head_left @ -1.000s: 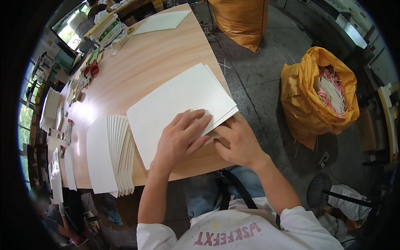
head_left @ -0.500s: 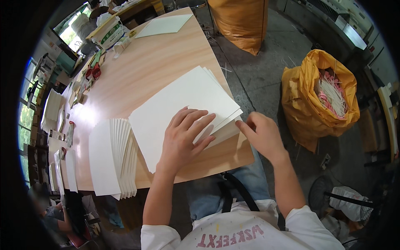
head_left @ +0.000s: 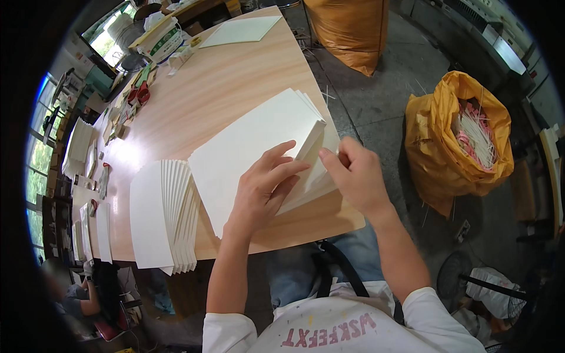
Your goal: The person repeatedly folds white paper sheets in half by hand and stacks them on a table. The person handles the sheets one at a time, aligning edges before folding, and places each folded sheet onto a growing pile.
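Note:
A stack of large white card sheets (head_left: 247,147) lies at an angle near the table's right corner. The right edge of the top sheet is bent up into a narrow standing flap (head_left: 312,139). My left hand (head_left: 262,185) rests on the top sheet, fingers apart and slightly bent, with the fingertips beside the flap. On the right, my right hand (head_left: 359,176) is closed at the raised edge, its thumb against the flap and its other fingers curled. Its exact hold on the sheet is partly hidden.
A fanned pile of folded white cards (head_left: 159,215) stands left of the stack on the wooden table (head_left: 235,70). Red-handled scissors (head_left: 141,93) lie farther back. An open yellow sack (head_left: 432,147) of white and pink strips stands on the floor at right. Another person (head_left: 82,297) sits at lower left.
The top sheet's right edge has come up from nearly flat into a standing flap. My right hand has moved up and left with it; my left hand has shifted slightly right.

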Demonstrator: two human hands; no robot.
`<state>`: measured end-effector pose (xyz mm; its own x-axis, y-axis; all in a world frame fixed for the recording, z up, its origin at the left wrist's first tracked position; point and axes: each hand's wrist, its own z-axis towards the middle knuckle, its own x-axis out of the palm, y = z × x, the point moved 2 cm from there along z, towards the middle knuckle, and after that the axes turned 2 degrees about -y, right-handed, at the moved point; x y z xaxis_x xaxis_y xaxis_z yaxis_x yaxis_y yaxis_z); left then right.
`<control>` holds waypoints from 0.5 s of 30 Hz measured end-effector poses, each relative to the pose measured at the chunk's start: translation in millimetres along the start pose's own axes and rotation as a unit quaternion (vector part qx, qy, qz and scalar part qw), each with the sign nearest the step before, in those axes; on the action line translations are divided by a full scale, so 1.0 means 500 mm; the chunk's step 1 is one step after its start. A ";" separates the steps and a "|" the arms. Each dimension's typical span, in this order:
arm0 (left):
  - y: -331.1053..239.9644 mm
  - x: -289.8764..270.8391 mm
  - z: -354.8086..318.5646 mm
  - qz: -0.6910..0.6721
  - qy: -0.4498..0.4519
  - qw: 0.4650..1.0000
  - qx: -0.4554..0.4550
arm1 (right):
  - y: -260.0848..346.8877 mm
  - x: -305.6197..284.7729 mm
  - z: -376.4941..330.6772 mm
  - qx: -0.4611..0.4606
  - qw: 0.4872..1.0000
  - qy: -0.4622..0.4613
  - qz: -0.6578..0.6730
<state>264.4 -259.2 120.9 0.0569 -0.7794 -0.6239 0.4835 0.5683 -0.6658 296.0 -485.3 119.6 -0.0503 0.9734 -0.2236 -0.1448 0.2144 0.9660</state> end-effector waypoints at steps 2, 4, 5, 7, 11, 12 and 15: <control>-0.003 -0.003 0.002 -0.006 0.009 1.000 -0.004 | -0.013 0.008 0.006 0.002 1.000 -0.013 0.024; -0.006 -0.008 0.003 0.003 0.021 1.000 0.011 | -0.004 -0.007 0.014 0.091 0.984 0.029 0.151; -0.004 -0.008 0.002 -0.008 0.015 1.000 0.006 | 0.001 -0.011 0.015 0.136 0.966 0.051 0.214; 0.002 -0.005 0.002 -0.030 0.002 1.000 -0.003 | 0.004 -0.008 0.014 0.132 0.966 0.049 0.216; 0.014 -0.003 0.000 -0.034 0.002 0.999 0.002 | -0.001 -0.013 0.016 0.121 0.970 0.060 0.204; 0.013 -0.004 0.002 -0.034 0.006 0.999 0.003 | -0.002 -0.016 0.017 0.114 0.972 0.065 0.194; 0.024 -0.004 0.000 -0.046 0.005 0.999 0.005 | 0.003 -0.017 0.018 0.097 0.977 0.076 0.171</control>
<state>270.0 -250.9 114.2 0.0034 -0.8256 -0.5643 0.4945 0.4919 -0.7166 305.3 -492.3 124.0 -0.2122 0.9705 0.1147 0.0954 -0.0962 0.9908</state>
